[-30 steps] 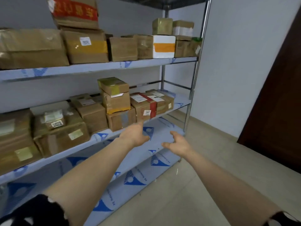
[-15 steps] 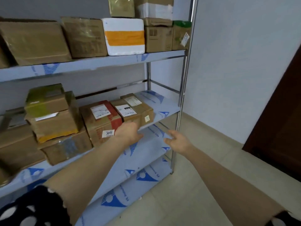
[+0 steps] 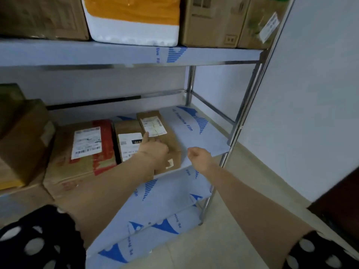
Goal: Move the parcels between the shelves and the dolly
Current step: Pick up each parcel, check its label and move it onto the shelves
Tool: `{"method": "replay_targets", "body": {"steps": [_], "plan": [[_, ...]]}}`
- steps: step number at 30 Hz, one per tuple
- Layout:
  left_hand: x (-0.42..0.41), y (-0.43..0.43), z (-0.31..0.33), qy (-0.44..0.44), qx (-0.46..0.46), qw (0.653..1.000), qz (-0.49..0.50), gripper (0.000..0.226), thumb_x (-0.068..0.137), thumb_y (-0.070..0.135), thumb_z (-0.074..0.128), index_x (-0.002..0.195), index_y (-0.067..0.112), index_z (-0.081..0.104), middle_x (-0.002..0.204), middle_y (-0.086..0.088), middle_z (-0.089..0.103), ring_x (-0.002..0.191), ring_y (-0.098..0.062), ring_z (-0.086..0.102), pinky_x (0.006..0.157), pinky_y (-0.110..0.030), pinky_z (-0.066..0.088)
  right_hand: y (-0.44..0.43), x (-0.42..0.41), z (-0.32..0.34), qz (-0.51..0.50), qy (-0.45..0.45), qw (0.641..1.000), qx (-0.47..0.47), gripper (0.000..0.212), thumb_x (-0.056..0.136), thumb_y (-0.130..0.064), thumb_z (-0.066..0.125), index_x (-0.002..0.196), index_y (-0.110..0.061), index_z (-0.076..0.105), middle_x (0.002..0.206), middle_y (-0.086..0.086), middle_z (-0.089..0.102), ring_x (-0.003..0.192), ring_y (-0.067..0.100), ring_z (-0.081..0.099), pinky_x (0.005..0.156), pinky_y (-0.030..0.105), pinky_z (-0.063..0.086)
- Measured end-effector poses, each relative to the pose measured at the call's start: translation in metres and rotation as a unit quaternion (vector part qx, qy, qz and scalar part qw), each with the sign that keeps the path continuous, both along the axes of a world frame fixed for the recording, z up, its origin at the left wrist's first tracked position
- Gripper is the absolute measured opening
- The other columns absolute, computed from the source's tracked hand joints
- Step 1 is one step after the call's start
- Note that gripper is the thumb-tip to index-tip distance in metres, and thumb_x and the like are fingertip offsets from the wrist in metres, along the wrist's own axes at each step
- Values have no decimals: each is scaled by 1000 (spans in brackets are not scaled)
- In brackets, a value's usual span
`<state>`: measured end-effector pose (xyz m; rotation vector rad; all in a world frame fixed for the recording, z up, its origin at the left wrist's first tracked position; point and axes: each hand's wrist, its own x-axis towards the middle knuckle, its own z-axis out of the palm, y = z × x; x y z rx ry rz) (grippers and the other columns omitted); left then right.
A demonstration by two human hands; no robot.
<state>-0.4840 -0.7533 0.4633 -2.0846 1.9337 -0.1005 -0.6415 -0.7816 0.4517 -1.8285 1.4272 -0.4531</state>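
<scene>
Left arm: the bare left forearm (image 3: 108,183) reaches from the near left toward the far right. The left sleeve (image 3: 38,239), black with white dots, sits at the near edge.
Left hand (image 3: 154,151): back facing up, one digit stretched toward the far side. The other fingers are bent and blurred, so its hold cannot be read.
Right arm: the bare right forearm (image 3: 242,195) runs from the near right toward the far left, with the dotted right sleeve (image 3: 320,251) in the near corner.
Right hand (image 3: 198,157): just right of the left hand and apart from it — fingers curled inward, holding nothing.

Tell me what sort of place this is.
Probably a parcel storeroom or small courier depot: a steel shelving rack with blue-printed protective film on it, brown cardboard boxes with white shipping labels crowded on its shelves, and a white foam box banded in orange tape on the upper shelf.
</scene>
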Motion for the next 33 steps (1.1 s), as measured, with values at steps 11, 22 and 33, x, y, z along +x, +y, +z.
{"method": "replay_targets", "body": {"steps": [11, 22, 33], "plan": [[-23, -55, -25, -42, -4, 999, 15, 43, 97, 23, 48, 137, 9, 43, 137, -13, 49, 133, -28, 37, 116, -49, 8, -89, 27, -20, 50, -20, 998, 28, 32, 100, -18, 45, 118, 3, 61, 120, 19, 61, 107, 30, 57, 85, 29, 42], [-87, -77, -37, 193, -29, 976, 101, 60, 97, 20, 51, 149, 12, 23, 158, -11, 12, 146, -28, 11, 116, -44, 23, -130, -31, -28, 77, 4, 997, 0, 22, 94, -17, 53, 98, 1, 64, 100, 20, 66, 88, 30, 59, 69, 27, 40], [-97, -70, -22, 521, -211, 697, 445, 27, 99, 24, 47, 116, 7, 57, 114, -11, 63, 106, -26, 60, 94, -37, 47, -135, -36, -28, 121, -48, 986, 104, 27, 100, -20, 42, 114, -3, 59, 110, 17, 63, 100, 31, 61, 87, 38, 52]]}}
